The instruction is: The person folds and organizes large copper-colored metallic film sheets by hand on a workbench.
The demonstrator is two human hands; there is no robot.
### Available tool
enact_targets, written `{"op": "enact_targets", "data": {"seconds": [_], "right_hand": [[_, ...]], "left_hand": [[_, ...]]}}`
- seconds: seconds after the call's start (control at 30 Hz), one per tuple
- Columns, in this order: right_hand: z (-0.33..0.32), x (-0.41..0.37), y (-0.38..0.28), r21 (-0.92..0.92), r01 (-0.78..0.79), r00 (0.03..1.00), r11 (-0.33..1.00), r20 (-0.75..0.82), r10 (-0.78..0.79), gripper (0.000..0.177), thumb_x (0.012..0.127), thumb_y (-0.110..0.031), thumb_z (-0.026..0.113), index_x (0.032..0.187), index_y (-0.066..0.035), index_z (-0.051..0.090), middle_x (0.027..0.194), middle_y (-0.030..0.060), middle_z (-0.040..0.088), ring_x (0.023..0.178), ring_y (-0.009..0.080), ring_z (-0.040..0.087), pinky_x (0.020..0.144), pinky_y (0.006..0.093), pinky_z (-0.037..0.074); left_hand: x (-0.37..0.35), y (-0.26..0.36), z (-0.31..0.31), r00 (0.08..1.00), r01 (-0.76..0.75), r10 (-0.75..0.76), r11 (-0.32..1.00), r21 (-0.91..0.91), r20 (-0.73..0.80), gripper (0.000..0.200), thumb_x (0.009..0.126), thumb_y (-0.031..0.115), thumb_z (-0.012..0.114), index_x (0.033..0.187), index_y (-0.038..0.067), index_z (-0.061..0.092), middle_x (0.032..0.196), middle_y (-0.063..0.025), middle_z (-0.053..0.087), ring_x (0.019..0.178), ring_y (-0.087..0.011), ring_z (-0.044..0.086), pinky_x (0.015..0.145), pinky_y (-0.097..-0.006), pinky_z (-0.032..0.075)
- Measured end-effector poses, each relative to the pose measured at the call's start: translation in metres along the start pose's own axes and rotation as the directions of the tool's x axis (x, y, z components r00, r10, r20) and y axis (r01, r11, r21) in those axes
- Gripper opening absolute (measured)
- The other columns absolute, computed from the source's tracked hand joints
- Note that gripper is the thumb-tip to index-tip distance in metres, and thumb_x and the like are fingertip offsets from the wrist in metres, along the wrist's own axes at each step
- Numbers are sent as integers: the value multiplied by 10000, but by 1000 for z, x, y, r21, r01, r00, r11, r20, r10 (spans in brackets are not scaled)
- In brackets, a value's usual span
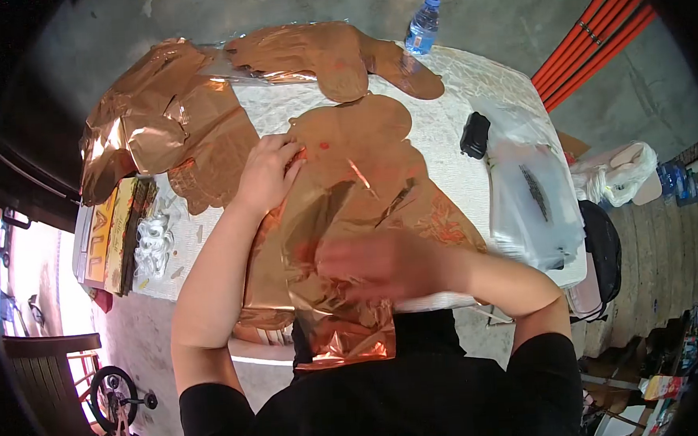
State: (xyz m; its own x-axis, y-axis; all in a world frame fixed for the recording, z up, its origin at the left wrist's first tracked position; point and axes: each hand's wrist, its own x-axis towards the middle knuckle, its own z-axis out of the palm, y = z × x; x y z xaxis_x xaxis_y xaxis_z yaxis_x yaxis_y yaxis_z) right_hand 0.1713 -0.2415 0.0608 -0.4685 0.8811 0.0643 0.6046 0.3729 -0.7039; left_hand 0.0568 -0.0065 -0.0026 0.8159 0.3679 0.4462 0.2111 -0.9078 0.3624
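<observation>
A large flat copper-coloured foil balloon (pixel 360 127), deflated and creased, is spread over the middle of the white-covered table (pixel 447 126) and hangs past its front edge toward my body. On its upper left edge rests my left hand (pixel 270 175), palm down, thumb apart from the fingers. Lower down, my right hand (pixel 367 266) is over the crumpled middle of the foil, its fingers smeared by motion. Red markings show on the foil near both hands.
More copper foil balloons (pixel 178 116) lie at the back left. A water bottle (pixel 423 26) stands at the far edge. To the right are a black object (pixel 475 135) and a stack of clear plastic bags (pixel 526 201). Yellow packets (pixel 117 238) and white ribbon-like coils (pixel 153 242) sit left.
</observation>
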Motion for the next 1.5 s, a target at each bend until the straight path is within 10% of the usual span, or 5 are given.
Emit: {"op": "enact_targets", "data": {"seconds": [0.1,0.27,0.7,1.23,1.5], "right_hand": [[-30,-6,27,-63,-309,892,949,-366,266,392,793,-181,639,1134,-16,540,1202,183,517,1135,351,469,963,422,363],[-32,-21,108,-461,-541,735,704,-665,129,202,775,-175,652,919,-37,620,1048,92,597,1049,270,525,962,409,347],[-95,21,71,-644,-344,751,683,-626,-212,114,775,-165,638,837,-71,618,1056,47,601,1073,224,525,993,451,311],[-19,28,88,-443,-243,908,863,-418,41,543,822,-296,610,1283,-59,448,1327,151,430,1268,289,372,1054,516,231],[-8,43,101,-508,-497,852,703,-437,287,691,876,-479,460,1366,-17,310,1433,187,274,1339,351,229,1086,502,130]], "left_hand": [[1,3,-2,1000,-5,5,1000,-3,-8,259,784,168,627,1005,34,626,1073,-127,572,1045,-297,501,897,-390,405],[0,2,-1,1000,3,-3,1000,14,9,255,817,167,606,1026,20,613,1095,-131,565,1058,-304,497,914,-381,406],[7,18,-14,995,-4,3,1000,9,99,375,728,130,613,1092,43,600,1119,-148,561,1060,-320,492,913,-402,392],[-1,-4,2,1000,-16,17,998,54,-18,252,705,70,585,946,-2,593,1114,-148,546,1065,-314,485,900,-405,400],[0,0,-1,1000,-11,11,1000,-5,10,286,770,78,585,1045,-2,586,1112,-148,555,1057,-323,493,911,-393,405]]}}
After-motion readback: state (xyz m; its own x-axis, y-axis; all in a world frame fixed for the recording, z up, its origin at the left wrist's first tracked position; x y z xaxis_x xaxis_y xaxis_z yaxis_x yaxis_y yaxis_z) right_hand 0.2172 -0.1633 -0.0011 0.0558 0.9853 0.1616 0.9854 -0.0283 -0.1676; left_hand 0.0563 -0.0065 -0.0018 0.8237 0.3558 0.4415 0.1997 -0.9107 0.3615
